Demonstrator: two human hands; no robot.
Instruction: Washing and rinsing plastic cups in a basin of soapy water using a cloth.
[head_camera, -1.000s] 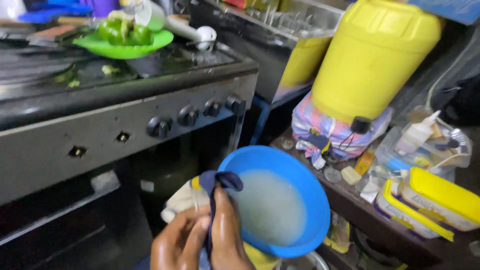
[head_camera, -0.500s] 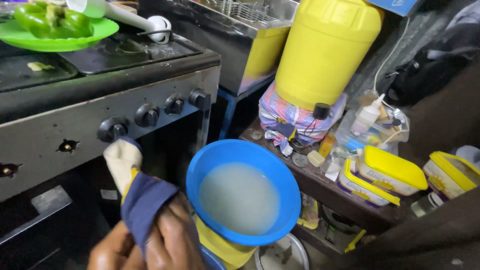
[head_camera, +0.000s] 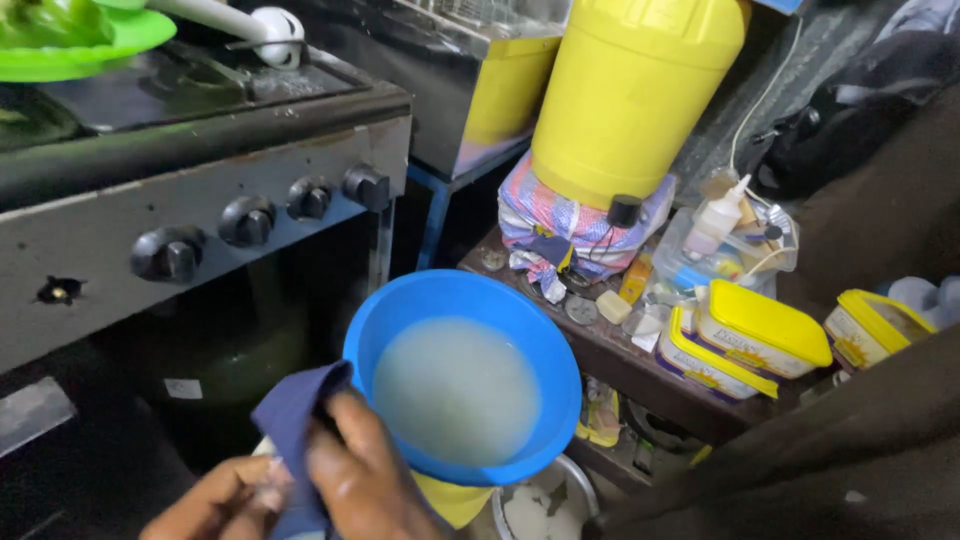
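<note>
A blue plastic bowl (head_camera: 540, 345) of cloudy whitish water sits low in the middle of the head view, over a yellow container. My right hand (head_camera: 365, 480) grips a dark blue cloth (head_camera: 290, 420) just left of the bowl's near rim. Lower left, my left hand (head_camera: 215, 505) pinches the same cloth's lower end; part of that hand runs off the bottom edge.
A black gas stove with several knobs (head_camera: 245, 220) stands at left, a green plate (head_camera: 70, 45) on top. A big yellow jerrycan (head_camera: 630, 90) rests on striped cloth on a low shelf (head_camera: 640, 365), beside yellow-lidded tubs (head_camera: 765, 330) and a small bottle (head_camera: 715, 220).
The view has swung right and down, sliding the stove leftwards. Both hands dropped with the cloth, and the pale end held up before is now out of sight.
</note>
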